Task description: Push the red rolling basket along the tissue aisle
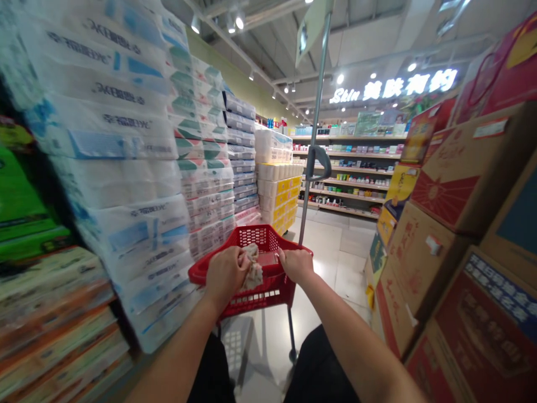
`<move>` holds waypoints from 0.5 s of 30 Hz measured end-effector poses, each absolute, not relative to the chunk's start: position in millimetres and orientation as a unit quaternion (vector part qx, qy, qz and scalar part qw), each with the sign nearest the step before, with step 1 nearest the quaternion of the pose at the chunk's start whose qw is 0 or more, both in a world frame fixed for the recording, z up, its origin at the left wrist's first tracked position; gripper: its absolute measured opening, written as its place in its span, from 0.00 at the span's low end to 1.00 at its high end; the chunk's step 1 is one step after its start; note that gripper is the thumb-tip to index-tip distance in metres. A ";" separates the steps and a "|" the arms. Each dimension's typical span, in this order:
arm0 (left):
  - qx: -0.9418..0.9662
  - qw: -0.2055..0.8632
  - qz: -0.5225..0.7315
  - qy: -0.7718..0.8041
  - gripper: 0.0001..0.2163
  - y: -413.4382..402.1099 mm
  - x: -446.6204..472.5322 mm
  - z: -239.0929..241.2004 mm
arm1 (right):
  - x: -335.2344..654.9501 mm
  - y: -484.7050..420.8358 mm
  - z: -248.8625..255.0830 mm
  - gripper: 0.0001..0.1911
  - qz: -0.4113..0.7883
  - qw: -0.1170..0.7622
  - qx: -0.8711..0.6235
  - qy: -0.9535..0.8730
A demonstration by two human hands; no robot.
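A red shopping cart with a mesh basket stands in front of me in a store aisle. My left hand is closed on the near rim of the cart and also holds a crumpled cloth against it. My right hand grips the same rim a little to the right. A grey pole rises from the cart's far right side and carries a sign at its top. The basket looks empty apart from the cloth at its rim.
Tall stacks of toilet paper packs wall the left side. Cardboard boxes are piled close on the right. Shelves of small products cross the far end under a lit sign. Pale tiled floor runs ahead.
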State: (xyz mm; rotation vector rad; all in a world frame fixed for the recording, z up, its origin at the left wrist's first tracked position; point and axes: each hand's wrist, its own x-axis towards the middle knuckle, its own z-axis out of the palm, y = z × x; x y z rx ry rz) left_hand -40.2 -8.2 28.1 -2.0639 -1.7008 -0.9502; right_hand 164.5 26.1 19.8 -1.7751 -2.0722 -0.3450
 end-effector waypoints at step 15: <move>-0.726 0.049 -0.134 -0.673 0.28 16.0 -34.4 44.1 | 159.2 29.2 -2.4 0.22 -0.210 0.309 -0.598 -0.709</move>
